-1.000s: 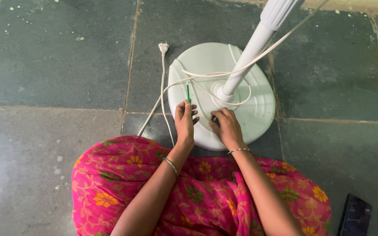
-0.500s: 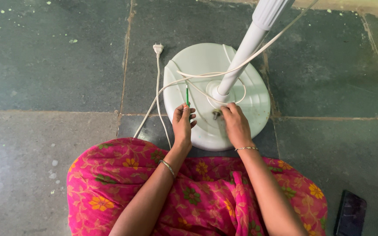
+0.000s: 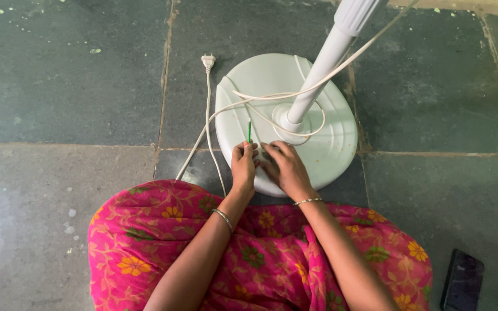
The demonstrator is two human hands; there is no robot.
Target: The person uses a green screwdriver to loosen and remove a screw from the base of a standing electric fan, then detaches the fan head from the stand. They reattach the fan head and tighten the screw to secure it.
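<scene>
A white round fan base (image 3: 324, 155) lies on the stone floor with a white pole (image 3: 324, 63) rising from its middle. My left hand (image 3: 243, 167) grips a thin green screwdriver (image 3: 249, 130) upright over the near part of the base. My right hand (image 3: 283, 167) rests flat on the base just beside it, fingers spread toward the pole's foot. A white cord (image 3: 260, 101) loops over the base and runs off to a plug (image 3: 208, 60) on the floor at the left.
My lap is covered by pink flowered cloth (image 3: 260, 259) just before the base. A dark phone (image 3: 462, 279) lies on the floor at the lower right. Grey stone slabs with seams surround the base.
Both hands have shifted slightly along the base's near side; the right hand now lies flatter beside the left. The view has drifted a little.
</scene>
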